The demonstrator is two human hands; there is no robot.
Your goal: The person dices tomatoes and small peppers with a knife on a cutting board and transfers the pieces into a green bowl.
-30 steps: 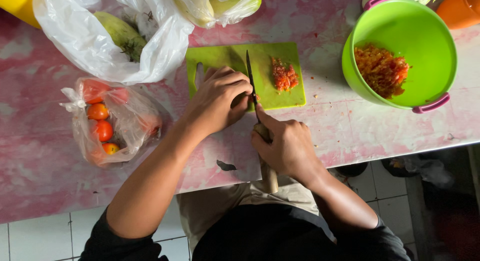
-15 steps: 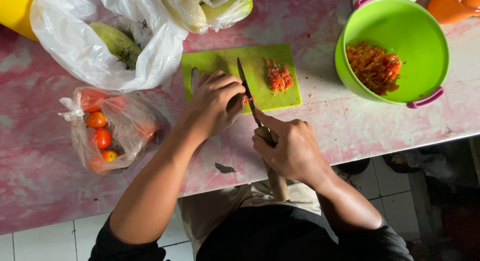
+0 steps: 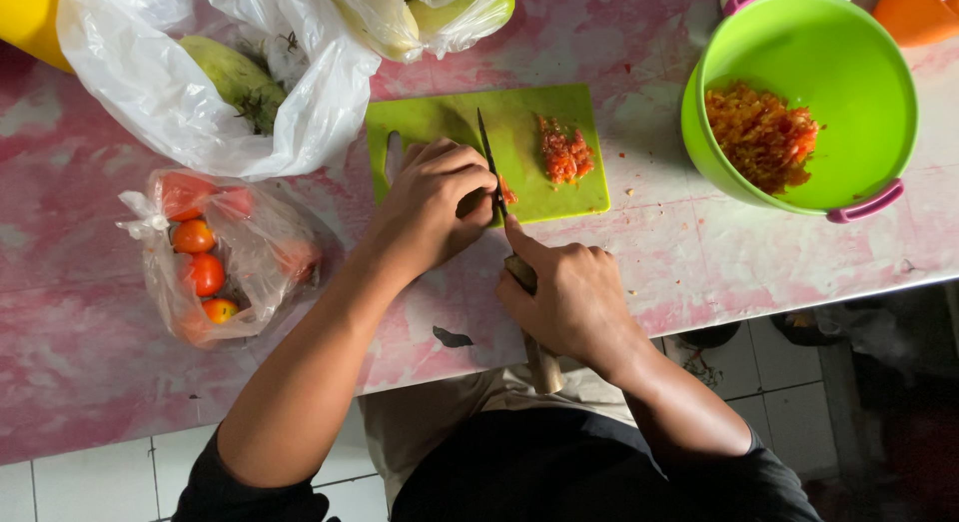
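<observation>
1. Right hand (image 3: 569,297) fingers closed round knife (image 3: 491,167), blade on green cutting board (image 3: 544,107).
2. Left hand (image 3: 435,202) fingers curl over red piece (image 3: 507,193), touching blade; a slip could likely nick fingertips.
3. Chopped pile (image 3: 566,152) sits near board edge; bits could spill onto tabletop (image 3: 699,252).

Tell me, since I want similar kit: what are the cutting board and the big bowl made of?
Cutting board: likely plastic, uniform matte lime green, thin and flat. Bowl: likely plastic too, smooth, slightly glossy lime green with moulded pink handles.

Two hands (image 3: 435,207), one knife (image 3: 491,167), one green cutting board (image 3: 430,117), one green bowl (image 3: 879,82), three plastic bags (image 3: 160,92).
</observation>
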